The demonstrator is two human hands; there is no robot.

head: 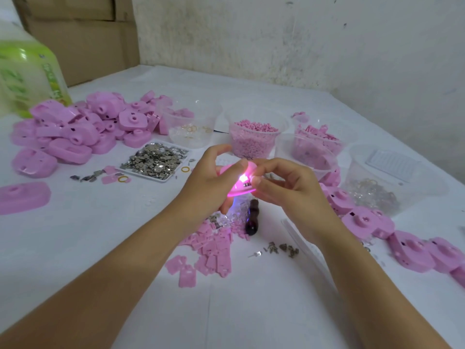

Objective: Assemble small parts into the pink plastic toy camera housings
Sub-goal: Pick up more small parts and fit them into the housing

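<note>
At the far left stands a translucent plastic bottle (27, 71) with a green label; its writing is too blurred to read. Beside it, a loose heap of glossy, rounded pink housings (75, 132) sprawls over the white-covered desk (251, 311). Just right of the heap, a shallow white tray (141, 172) holds a pile of small, shiny metal pieces. Behind the tray is a clear cup (254, 139) full of tiny pink pellets.

In the middle, both forearms reach in from the near edge. The left hand (208, 182) curls round one pink housing (237, 185), held above the desk, thumb over its top. A bright pink-white light glows inside the shell. The right hand (284, 187) pinches the housing's right edge between thumb and forefinger, with the other fingers curled.

Beneath the hands lie a dark, bottle-shaped tool (252, 217) and a scatter of flat pink plates (214, 248). To the right, a row of finished-looking shells (377, 222) trails towards the near edge.
</note>
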